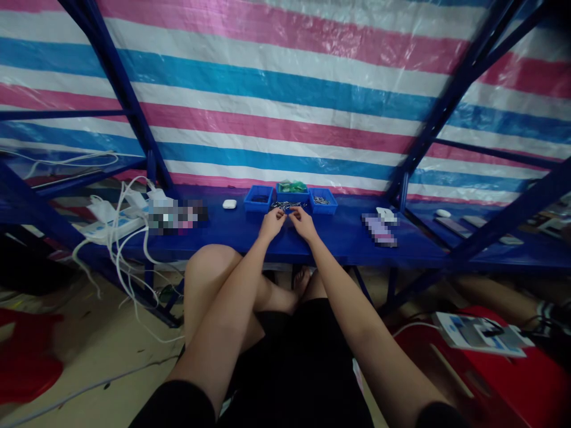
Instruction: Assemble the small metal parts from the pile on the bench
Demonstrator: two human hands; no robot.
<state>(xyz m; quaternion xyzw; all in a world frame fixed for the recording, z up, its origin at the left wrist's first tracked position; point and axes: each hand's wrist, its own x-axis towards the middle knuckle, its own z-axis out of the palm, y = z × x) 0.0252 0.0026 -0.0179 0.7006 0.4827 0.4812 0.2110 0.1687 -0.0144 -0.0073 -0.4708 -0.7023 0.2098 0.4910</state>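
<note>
Both my arms reach forward to the blue shelf board [339, 238]. My left hand [272, 224] and my right hand [302, 223] meet close together, fingers pinched around something small that I cannot make out. Just beyond my fingertips lies a small pile of dark metal parts [285, 206]. Behind it stand three blue trays: the left blue tray [258, 198], the middle tray with green packets [292, 190] and the right tray with small metal pieces [323, 201].
A white earbud case [229, 204] lies left of the trays. A power strip with white chargers and cables [111, 223] sits far left. Blue rack posts [426, 137] frame the shelf. A red stool [499, 374] carries a white device at lower right.
</note>
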